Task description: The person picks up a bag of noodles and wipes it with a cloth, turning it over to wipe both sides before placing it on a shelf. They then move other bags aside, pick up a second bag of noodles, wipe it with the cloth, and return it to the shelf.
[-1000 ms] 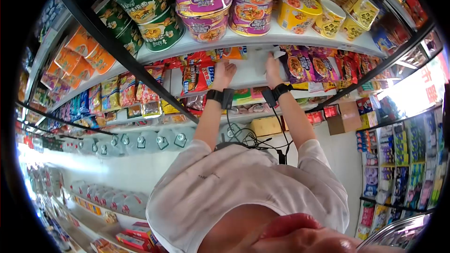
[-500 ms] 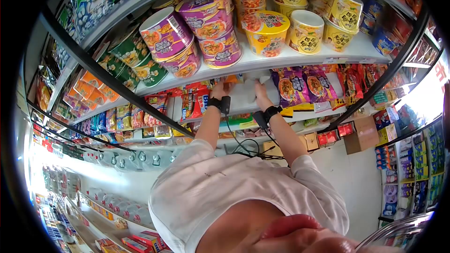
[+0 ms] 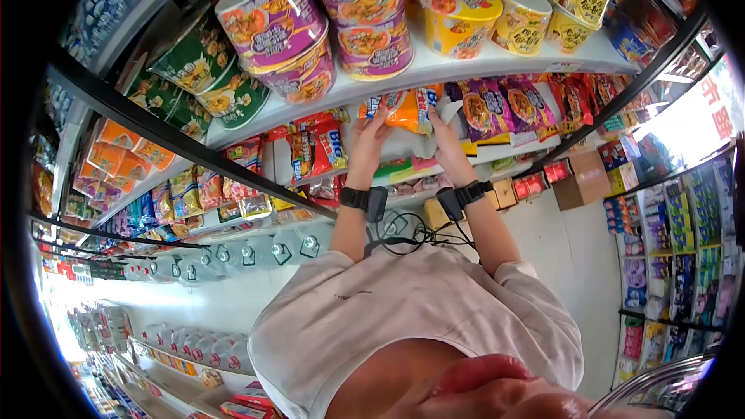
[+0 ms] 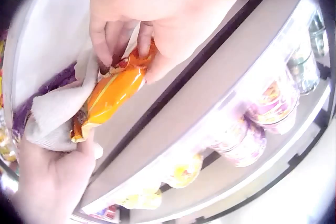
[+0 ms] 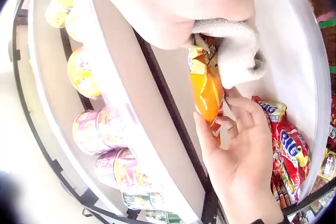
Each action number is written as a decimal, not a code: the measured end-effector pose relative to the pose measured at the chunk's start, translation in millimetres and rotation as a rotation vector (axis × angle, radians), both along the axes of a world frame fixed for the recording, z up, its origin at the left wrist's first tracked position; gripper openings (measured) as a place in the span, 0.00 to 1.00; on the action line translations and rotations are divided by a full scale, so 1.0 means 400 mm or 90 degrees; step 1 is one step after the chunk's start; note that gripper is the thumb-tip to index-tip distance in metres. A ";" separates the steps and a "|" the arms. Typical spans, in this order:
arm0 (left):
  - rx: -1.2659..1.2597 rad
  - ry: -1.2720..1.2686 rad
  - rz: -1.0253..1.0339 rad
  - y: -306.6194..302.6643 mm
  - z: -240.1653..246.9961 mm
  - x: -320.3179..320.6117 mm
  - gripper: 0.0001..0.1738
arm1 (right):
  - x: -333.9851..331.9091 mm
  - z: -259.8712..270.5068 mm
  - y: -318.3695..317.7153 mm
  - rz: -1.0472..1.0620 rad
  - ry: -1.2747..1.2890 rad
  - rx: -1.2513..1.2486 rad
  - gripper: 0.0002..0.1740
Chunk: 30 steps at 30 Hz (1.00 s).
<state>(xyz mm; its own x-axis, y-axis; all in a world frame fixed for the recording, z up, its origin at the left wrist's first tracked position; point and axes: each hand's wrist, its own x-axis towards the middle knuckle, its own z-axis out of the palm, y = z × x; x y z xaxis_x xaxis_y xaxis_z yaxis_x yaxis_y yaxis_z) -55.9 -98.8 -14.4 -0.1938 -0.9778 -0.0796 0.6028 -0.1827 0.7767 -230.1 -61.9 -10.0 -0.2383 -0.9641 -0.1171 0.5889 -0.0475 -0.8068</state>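
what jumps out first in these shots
The bright orange snack packet stands out, held up just under a shelf edge between both hands: the left hand pinches one end, while the right hand grips a white cloth against it. On the white shelf right above, stacked purple noodle bowls and yellow noodle bowls loom large.

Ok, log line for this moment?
left hand pinches orange packet | right hand holds white cloth against packet | below noodle cups
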 end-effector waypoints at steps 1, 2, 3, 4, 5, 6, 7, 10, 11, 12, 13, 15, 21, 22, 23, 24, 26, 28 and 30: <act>-0.017 0.005 0.000 0.036 0.042 0.008 0.19 | 0.002 0.020 0.038 0.003 -0.012 -0.017 0.22; -0.033 0.013 -0.001 0.070 0.077 0.015 0.19 | 0.005 0.044 0.080 -0.027 0.031 -0.019 0.22; -0.049 0.005 -0.054 0.098 0.091 0.032 0.23 | 0.009 0.070 0.122 -0.057 0.076 -0.020 0.21; 0.002 0.083 -0.125 0.115 0.099 0.055 0.25 | 0.014 0.090 0.159 -0.085 0.121 -0.019 0.20; 0.056 0.162 -0.194 0.130 0.104 0.081 0.27 | 0.016 0.101 0.190 -0.137 0.137 -0.023 0.17; 0.110 0.241 -0.261 0.145 0.109 0.098 0.30 | 0.001 0.097 0.227 -0.123 0.248 -0.018 0.16; 0.120 0.244 -0.319 0.158 0.116 0.106 0.34 | -0.022 0.095 0.266 -0.107 0.357 -0.014 0.16; 0.130 0.016 -0.365 0.168 0.050 0.099 0.33 | -0.001 0.125 0.352 -0.102 0.466 -0.006 0.14; 0.145 -0.014 -0.329 0.189 0.034 0.086 0.31 | 0.012 0.131 0.374 -0.112 0.463 0.005 0.14; 0.149 0.000 -0.317 0.202 0.032 0.076 0.29 | 0.024 0.140 0.396 -0.123 0.458 0.016 0.14; 0.153 0.013 -0.306 0.214 0.030 0.066 0.28 | 0.036 0.160 0.417 -0.121 0.365 0.051 0.16; 0.148 0.016 -0.296 0.231 0.043 0.048 0.25 | 0.045 0.164 0.454 -0.151 0.209 0.078 0.18; 0.050 0.006 -0.370 0.288 0.112 0.011 0.26 | 0.038 0.237 0.579 -0.214 0.151 0.079 0.24; 0.024 0.005 -0.382 0.301 0.118 0.003 0.27 | 0.019 0.234 0.603 -0.253 0.199 0.074 0.23; 0.004 -0.001 -0.379 0.315 0.118 -0.010 0.25 | 0.000 0.234 0.628 -0.290 0.246 0.072 0.23; -0.024 -0.019 -0.391 0.334 0.129 -0.022 0.24 | -0.017 0.242 0.655 -0.306 0.292 0.069 0.22; -0.081 -0.057 -0.414 0.373 0.154 -0.050 0.23 | -0.048 0.267 0.705 -0.336 0.382 0.065 0.20; -0.139 -0.090 -0.440 0.408 0.157 -0.088 0.23 | -0.072 0.266 0.751 -0.347 0.469 0.068 0.18; -0.163 -0.112 -0.469 0.446 0.168 -0.126 0.23 | -0.102 0.250 0.809 -0.362 0.533 0.080 0.17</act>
<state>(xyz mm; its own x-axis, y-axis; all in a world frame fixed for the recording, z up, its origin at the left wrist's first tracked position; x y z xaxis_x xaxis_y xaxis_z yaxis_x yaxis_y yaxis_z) -106.3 79.4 52.8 -0.8025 -0.5953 0.0403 0.2613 -0.2899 0.9207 -270.8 261.6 89.8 -0.7095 -0.6743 0.2047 -0.2504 -0.0303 -0.9677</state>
